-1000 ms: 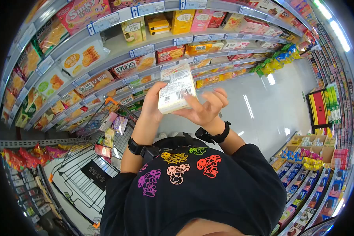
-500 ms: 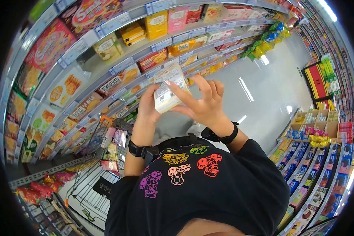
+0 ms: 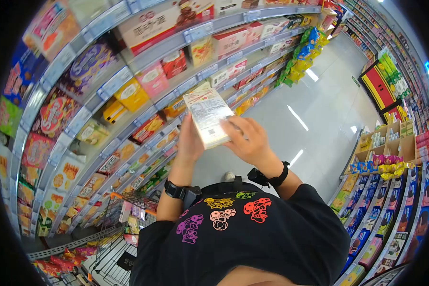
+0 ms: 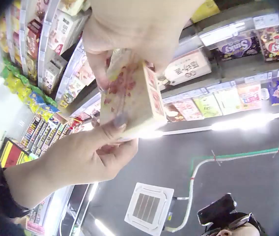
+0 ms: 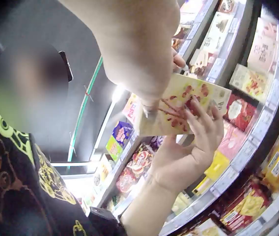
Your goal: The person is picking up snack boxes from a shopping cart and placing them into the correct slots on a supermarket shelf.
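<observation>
A cream-coloured snack box [image 3: 209,119] is held up in front of the chest by both hands, its text-covered back facing the head camera. My left hand [image 3: 190,140] grips its left side; in the right wrist view its fingers [image 5: 203,123] spread over the front, which is printed with red fruit. My right hand [image 3: 252,140] holds the lower right edge, fingertips on the printed back. In the left wrist view, the right thumb [image 4: 115,127] presses the box's fruit-printed front [image 4: 125,93].
Shelves of boxed biscuits [image 3: 133,94] curve along the left and ahead. A wire shopping cart [image 3: 107,252] with packages stands at lower left. Hanging green and yellow bags [image 3: 302,57] mark the shelf end. Across the floor [image 3: 291,117] on the right are more shelves [image 3: 386,209].
The head view has swung, so the shelves and cart appear lower and further left. My right hand's raised fingers have come down closer around the box's edge. Both hands keep holding the box.
</observation>
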{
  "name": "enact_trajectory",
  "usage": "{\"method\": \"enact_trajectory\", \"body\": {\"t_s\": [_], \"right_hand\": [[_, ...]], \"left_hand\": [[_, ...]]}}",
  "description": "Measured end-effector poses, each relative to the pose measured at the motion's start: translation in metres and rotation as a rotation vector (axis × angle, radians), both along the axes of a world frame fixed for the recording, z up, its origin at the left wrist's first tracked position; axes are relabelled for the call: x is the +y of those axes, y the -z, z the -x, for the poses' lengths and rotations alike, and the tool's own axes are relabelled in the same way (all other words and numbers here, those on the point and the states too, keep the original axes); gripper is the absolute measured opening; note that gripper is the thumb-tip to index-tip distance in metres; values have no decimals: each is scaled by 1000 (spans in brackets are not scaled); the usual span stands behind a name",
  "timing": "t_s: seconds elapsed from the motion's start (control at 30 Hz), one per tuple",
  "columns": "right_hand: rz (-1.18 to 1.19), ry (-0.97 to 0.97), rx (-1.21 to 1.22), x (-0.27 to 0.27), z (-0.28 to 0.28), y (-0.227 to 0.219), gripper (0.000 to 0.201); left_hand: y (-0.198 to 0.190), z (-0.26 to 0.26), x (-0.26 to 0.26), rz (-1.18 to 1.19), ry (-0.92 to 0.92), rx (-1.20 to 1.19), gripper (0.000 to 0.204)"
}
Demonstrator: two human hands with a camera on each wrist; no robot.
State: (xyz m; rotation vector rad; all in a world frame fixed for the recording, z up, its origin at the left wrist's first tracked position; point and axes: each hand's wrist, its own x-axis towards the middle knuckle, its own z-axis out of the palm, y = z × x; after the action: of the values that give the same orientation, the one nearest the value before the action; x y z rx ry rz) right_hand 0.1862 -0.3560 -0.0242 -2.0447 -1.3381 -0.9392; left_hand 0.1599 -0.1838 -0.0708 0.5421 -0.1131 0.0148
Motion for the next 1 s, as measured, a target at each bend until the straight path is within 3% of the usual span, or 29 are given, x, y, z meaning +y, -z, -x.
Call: {"method": "enact_trajectory", "body": {"t_s": [0.1,0.2,0.3,0.33,0.4,0.6,0.83,0.93,1.0], "right_hand": [[-313,-19,178,-24,-32,2,42],[-476,-38,318,-40,-67,22,33],[-822,-386,1164,-37,-76,42,29],[-871,-527,1343,-34,-81,38,28],[-873,-493,1413,-22,-92,55,27],[-763,-523,1361,-1,-134,78,30],[-494,-578,1445,41,-171,54,25],[-393,-543,1116,63,-184,60,24],[-310,-446,1091,71,-188,60,27]], "left_hand": [[-11,-35,-32,-20,35,-5,60],[-17,-52,-46,-157,30,-32,60],[-7,-70,-45,-144,-136,73,44],[-12,-75,-44,-167,-226,118,41],[-15,-85,-39,-103,-382,157,32],[-20,-107,-8,-447,-658,121,32],[-24,-125,25,-617,-648,168,35],[-19,-128,47,-806,-690,148,36],[-18,-130,55,-939,-698,118,37]]}}
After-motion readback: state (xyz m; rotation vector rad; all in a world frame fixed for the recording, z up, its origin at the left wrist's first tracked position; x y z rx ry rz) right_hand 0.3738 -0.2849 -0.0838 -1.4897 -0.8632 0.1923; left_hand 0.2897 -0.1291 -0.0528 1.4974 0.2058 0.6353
